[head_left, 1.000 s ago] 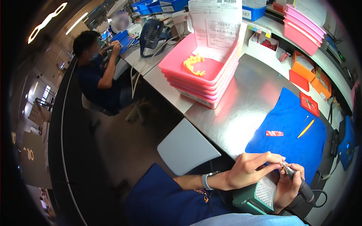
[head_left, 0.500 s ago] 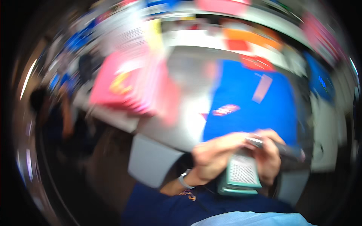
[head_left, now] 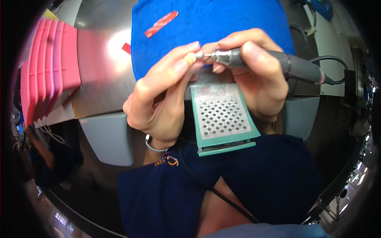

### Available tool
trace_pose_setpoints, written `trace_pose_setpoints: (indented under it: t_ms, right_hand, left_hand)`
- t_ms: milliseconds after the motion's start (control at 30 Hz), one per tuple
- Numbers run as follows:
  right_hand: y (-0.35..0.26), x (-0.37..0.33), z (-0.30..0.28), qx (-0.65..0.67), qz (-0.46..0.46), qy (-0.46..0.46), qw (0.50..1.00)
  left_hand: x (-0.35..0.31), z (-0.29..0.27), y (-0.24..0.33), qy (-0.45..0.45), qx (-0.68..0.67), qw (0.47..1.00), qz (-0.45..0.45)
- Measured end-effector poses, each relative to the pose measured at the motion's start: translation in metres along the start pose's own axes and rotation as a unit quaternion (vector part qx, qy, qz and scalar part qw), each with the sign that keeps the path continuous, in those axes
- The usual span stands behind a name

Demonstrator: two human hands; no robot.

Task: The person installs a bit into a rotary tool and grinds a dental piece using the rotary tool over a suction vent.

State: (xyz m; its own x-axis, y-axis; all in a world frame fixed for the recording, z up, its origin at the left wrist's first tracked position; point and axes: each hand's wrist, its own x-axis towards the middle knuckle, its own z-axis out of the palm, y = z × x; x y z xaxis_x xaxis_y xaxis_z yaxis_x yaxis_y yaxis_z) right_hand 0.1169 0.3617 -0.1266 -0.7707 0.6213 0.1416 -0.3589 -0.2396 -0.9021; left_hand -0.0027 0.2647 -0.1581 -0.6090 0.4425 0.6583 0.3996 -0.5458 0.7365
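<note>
My right hand point(head_left: 264, 79) grips a dark grey rotary handpiece point(head_left: 299, 66), held nearly level with its thin metal shank pointing left. A small whitish tip point(head_left: 200, 54) on that shank meets the fingertips of my left hand point(head_left: 156, 93). Between those fingers is a small cream-yellow piece point(head_left: 190, 58); its shape is mostly hidden. Both hands are close together above a perforated metal plate point(head_left: 223, 117) in a green frame. A black cable point(head_left: 339, 59) loops from the handpiece's rear end.
A blue cloth point(head_left: 214, 20) covers the bench beyond my hands, with a red-and-white strip point(head_left: 161, 24) on it. Stacked pink trays point(head_left: 51, 71) stand at the left on the metal bench top point(head_left: 97, 87). Grey panels point(head_left: 107, 139) flank me below the bench edge. A person point(head_left: 49, 158) sits farther left.
The view has tilted down and sharpened from blur. My hands, the handpiece and the perforated plate now show larger and higher in the picture; the back of the bench has left view.
</note>
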Motion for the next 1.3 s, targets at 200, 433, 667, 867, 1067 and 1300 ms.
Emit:
trace_pose_setpoints:
  t_ms: [200, 433, 667, 867, 1067, 1300]
  right_hand:
    - [0.014, 0.004, -0.004, -0.019, -0.025, -0.040, 0.999]
    - [0.015, 0.003, -0.004, 0.018, -0.052, -0.041, 0.998]
    - [0.014, -0.001, -0.001, -0.037, -0.039, -0.023, 0.998]
    - [0.013, 0.001, -0.002, -0.032, -0.036, -0.031, 0.998]
    - [0.011, 0.002, 0.000, -0.021, -0.027, -0.024, 0.999]
    - [0.014, 0.002, -0.005, -0.009, -0.036, -0.049, 0.998]
  left_hand:
    - [-0.006, -0.012, -0.008, -0.061, 0.094, 0.992, 0.055]
    - [-0.001, -0.012, -0.006, -0.089, 0.106, 0.988, 0.066]
    - [-0.007, -0.012, -0.001, -0.073, 0.109, 0.991, 0.037]
    - [-0.005, -0.011, -0.005, -0.058, 0.101, 0.992, 0.045]
    - [-0.002, -0.012, -0.005, -0.069, 0.102, 0.991, 0.043]
    - [-0.005, -0.016, -0.004, -0.077, 0.097, 0.992, 0.035]
